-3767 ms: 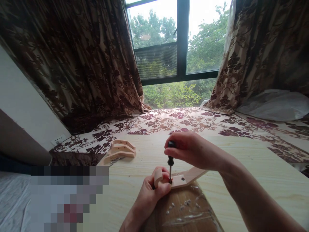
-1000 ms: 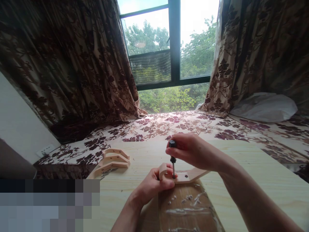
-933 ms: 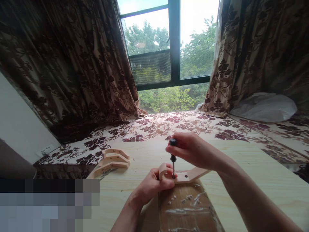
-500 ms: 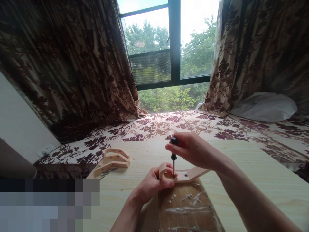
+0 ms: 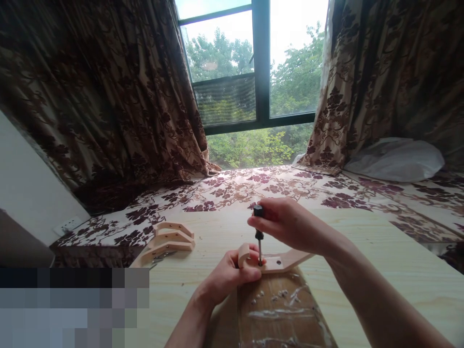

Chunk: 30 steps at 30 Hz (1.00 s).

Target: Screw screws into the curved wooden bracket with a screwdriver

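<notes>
My right hand is closed around the black handle of a screwdriver, which stands nearly upright. Its tip meets a hole in a pale wooden hook with a curled left end. My left hand grips that curled end, thumb in front and fingers behind. A second dark hole shows in the hook, right of the screwdriver. The hook lies across the far end of a brown, tape-wrapped box. Several small screws are scattered on the box top.
Several similar wooden pieces with holes lie on the left of the pale wooden board, with thin metal bits beside them. Behind it spreads a floral cloth below the window. A whitish plastic bag sits at the right.
The screwdriver's handle has shifted very slightly left, its tip still at the same hole. Both hands keep their holds; the hook stays in place.
</notes>
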Tool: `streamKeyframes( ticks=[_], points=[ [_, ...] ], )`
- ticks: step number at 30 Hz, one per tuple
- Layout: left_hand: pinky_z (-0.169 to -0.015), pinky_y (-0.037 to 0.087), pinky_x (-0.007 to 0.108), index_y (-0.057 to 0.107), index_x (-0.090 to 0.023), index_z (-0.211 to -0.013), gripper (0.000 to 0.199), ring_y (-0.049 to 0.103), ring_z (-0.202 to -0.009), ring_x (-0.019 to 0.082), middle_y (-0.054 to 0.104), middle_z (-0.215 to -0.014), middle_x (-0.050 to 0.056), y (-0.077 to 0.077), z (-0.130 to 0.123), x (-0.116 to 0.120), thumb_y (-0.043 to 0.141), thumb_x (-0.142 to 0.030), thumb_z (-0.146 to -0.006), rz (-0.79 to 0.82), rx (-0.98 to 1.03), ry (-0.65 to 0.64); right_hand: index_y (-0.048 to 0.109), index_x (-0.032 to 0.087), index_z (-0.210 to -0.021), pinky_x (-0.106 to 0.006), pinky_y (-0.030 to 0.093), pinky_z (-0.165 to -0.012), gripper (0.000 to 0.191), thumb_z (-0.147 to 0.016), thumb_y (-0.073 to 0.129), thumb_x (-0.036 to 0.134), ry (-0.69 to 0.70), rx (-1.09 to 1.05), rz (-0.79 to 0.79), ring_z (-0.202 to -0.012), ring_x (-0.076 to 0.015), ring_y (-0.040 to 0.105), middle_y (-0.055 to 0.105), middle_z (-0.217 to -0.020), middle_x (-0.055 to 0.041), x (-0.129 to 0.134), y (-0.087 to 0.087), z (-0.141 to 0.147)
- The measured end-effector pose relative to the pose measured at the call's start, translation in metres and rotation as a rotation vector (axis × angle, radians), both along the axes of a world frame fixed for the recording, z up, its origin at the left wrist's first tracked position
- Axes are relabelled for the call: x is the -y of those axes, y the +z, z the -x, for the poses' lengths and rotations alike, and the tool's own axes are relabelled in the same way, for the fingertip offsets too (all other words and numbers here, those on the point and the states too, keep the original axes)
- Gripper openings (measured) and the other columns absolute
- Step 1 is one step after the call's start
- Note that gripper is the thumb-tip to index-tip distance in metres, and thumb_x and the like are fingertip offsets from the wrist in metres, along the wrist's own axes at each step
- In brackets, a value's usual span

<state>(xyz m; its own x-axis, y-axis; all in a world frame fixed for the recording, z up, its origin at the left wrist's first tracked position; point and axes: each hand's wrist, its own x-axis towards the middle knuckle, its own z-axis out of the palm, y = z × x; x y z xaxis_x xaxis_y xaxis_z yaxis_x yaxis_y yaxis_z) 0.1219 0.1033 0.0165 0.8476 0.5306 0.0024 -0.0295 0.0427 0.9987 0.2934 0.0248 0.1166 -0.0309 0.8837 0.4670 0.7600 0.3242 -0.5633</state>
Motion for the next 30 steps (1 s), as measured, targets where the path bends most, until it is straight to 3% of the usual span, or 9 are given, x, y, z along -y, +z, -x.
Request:
streamKeyframes(
  ticks=[6, 12, 19, 26, 30],
  points=[
    [-0.076, 0.037, 0.022, 0.069, -0.018, -0.084, 0.021, 0.049, -0.085, 0.013, 0.055, -0.100, 0.001, -0.0020, -0.0003, -0.0007, 0.073, -0.021, -0.063, 0.018, -0.009, 0.006, 0.053, 0.018, -0.071, -0.023, 0.027, -0.051, 0.019, -0.085, 0.053, 0.030, 0.135, 0.017, 0.080, -0.058, -0.0078, 0.040, 0.051, -0.064, 0.0035, 0.0096, 0.0044, 0.0034],
    [-0.077, 0.036, 0.022, 0.070, -0.017, -0.081, 0.019, 0.048, -0.090, 0.015, 0.050, -0.108, 0.002, -0.0011, -0.0009, -0.0016, 0.073, -0.020, -0.062, 0.005, -0.008, 0.005, 0.041, 0.018, -0.060, -0.024, 0.023, -0.048, 0.034, -0.083, 0.055, 0.038, -0.013, 0.017, 0.019, -0.053, -0.0076, 0.030, 0.037, -0.054, 0.0058, 0.0021, 0.0009, -0.0009],
    [-0.076, 0.036, 0.022, 0.069, -0.018, -0.083, 0.021, 0.049, -0.086, 0.014, 0.055, -0.101, 0.001, -0.0029, 0.0004, -0.0003, 0.072, -0.021, -0.063, 0.014, -0.015, 0.011, 0.055, 0.018, -0.073, -0.024, 0.028, -0.052, 0.017, -0.085, 0.051, 0.028, 0.140, 0.018, 0.077, -0.059, -0.0081, 0.040, 0.052, -0.066, 0.0031, 0.0079, 0.0045, 0.0035],
    [-0.077, 0.036, 0.022, 0.070, -0.018, -0.082, 0.019, 0.048, -0.091, 0.015, 0.050, -0.108, 0.001, -0.0009, 0.0004, -0.0008, 0.072, -0.020, -0.063, -0.009, -0.017, 0.002, 0.040, 0.018, -0.060, -0.024, 0.023, -0.047, 0.033, -0.083, 0.055, 0.036, -0.006, 0.014, 0.008, -0.053, -0.0074, 0.030, 0.037, -0.054, 0.0061, 0.0003, 0.0016, -0.0005],
    [-0.077, 0.036, 0.022, 0.069, -0.018, -0.082, 0.020, 0.049, -0.090, 0.015, 0.053, -0.104, 0.001, -0.0022, 0.0001, -0.0014, 0.072, -0.021, -0.063, 0.000, -0.017, 0.007, 0.050, 0.018, -0.067, -0.024, 0.026, -0.050, 0.021, -0.084, 0.054, 0.031, 0.081, 0.031, 0.053, -0.057, -0.0079, 0.038, 0.046, -0.061, 0.0044, 0.0065, 0.0049, 0.0041]
  ],
)
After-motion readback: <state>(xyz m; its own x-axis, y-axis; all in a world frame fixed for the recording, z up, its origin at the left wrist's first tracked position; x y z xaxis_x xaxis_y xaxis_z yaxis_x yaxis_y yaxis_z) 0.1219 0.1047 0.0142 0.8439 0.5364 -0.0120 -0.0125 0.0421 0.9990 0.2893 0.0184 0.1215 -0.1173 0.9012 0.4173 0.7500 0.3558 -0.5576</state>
